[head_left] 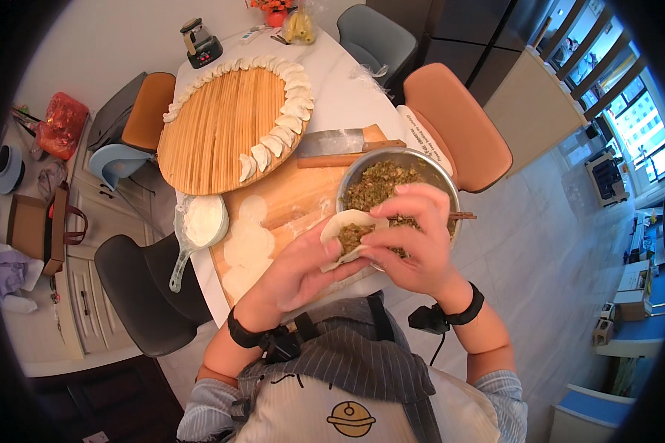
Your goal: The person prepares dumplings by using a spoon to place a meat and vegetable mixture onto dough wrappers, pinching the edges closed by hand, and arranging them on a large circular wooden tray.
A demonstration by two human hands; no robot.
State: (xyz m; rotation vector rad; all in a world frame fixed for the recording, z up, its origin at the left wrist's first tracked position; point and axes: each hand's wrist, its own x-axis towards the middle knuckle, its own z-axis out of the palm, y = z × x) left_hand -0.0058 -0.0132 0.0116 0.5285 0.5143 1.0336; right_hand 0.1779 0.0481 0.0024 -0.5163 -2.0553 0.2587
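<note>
A round dumpling wrapper (332, 235) with greenish-brown filling (353, 235) in its middle is held up in front of me. My left hand (299, 269) cups it from the left and below, thumb on its near side. My right hand (415, 240) grips its right edge between thumb and fingers. Just behind the right hand stands a metal bowl (343, 193) of the same filling (383, 181), partly hidden by my fingers; chopsticks (462, 215) stick out on its right. Several flat wrappers (247, 240) overlap on the wooden board (292, 193), left of my left hand.
A round slatted tray (222, 125) with dumplings (295, 100) along its rim overlaps the board's far left. A cleaver (336, 142) lies beyond the bowl. A handled container of flour (202, 220) sits at the table's left edge. Chairs (454, 122) surround the table.
</note>
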